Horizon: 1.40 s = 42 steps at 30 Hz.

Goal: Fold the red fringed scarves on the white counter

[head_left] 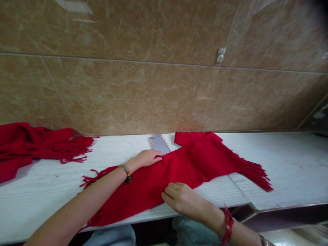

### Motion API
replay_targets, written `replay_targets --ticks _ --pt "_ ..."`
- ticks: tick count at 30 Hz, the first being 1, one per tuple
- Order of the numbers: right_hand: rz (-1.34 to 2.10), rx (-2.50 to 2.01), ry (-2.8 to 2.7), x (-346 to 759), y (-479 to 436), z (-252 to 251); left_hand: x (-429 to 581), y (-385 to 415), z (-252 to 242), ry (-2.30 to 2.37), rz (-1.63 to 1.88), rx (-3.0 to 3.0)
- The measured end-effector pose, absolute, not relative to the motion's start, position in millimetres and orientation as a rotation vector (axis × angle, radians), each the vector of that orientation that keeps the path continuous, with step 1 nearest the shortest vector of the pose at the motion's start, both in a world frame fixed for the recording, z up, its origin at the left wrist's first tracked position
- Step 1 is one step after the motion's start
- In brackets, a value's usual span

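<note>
Across the white worktop (289, 171) lies a red scarf (189, 164). The right hand (181, 196) curls its fingers at the scarf's near edge, any pinch hidden; the left hand (146, 158), fingers parted, reaches onto a phone (159, 142).

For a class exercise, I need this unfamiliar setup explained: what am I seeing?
No machine: just a person's bare left hand and right hand, seen from a camera worn on the head, looking forward and down. On the white table lie a fringed red scarf, a second red scarf at the left, and a phone near the wall. The left hand is at the first scarf's far edge, by the phone. The right hand is curled at its near edge; whether it grips is unclear.
</note>
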State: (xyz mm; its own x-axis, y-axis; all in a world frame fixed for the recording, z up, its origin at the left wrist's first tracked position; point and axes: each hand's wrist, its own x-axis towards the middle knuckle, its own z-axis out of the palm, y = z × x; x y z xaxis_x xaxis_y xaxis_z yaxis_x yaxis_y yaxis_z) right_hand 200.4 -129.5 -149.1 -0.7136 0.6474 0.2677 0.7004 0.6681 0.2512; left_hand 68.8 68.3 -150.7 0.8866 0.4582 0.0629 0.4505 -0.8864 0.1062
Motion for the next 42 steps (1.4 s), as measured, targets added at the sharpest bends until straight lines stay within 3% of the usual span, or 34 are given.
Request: replay_targets --ticks 22,31,37,42 --pt "-0.428 -0.992 -2.677 214.1 -116.9 -155.4 79.7 90.6 -143.5 1.070 0.124 2.745" --pt "-0.450 -1.028 -2.645 217.9 -114.5 -157.2 70.9 84.4 -134.3 0.932 0.139 2.629" --pt "-0.518 -1.122 -2.602 215.2 -115.4 -153.8 38.3 74.6 -126.1 0.785 -0.152 2.586" --pt "-0.558 -1.133 -2.635 204.7 -120.0 -151.3 33.8 81.0 -126.3 0.828 -0.137 2.576"
